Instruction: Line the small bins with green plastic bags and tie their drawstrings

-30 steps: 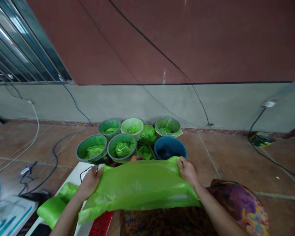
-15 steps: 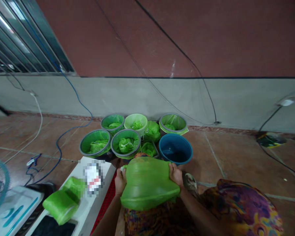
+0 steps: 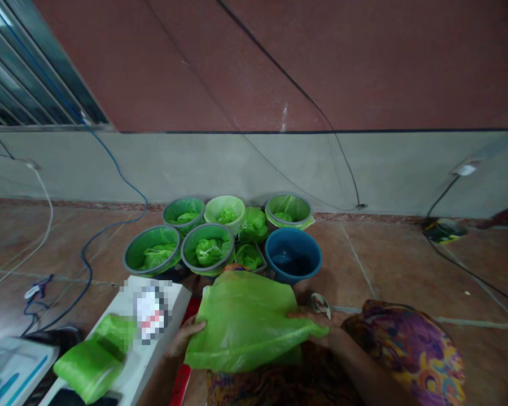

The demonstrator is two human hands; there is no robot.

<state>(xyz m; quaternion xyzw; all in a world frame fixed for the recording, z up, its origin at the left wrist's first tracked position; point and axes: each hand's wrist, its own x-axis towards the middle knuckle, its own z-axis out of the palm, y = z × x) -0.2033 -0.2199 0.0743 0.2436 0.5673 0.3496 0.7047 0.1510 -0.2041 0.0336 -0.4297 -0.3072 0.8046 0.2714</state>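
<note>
The left hand (image 3: 186, 335) holds one side of a green bag (image 3: 241, 324) and the right hand (image 3: 322, 338) holds the other. Past it, buckets (image 3: 184, 251) with green plastic inside stand near a wall (image 3: 220, 163), beside a blue tub (image 3: 275, 248). A green roll (image 3: 87, 363) lies on a white box (image 3: 175, 304).

We have the bag (image 3: 241, 324) at six o'clock in our view: thin, bright green, spread wide and lightly creased, one corner drawn out to a point toward three o'clock.
</note>
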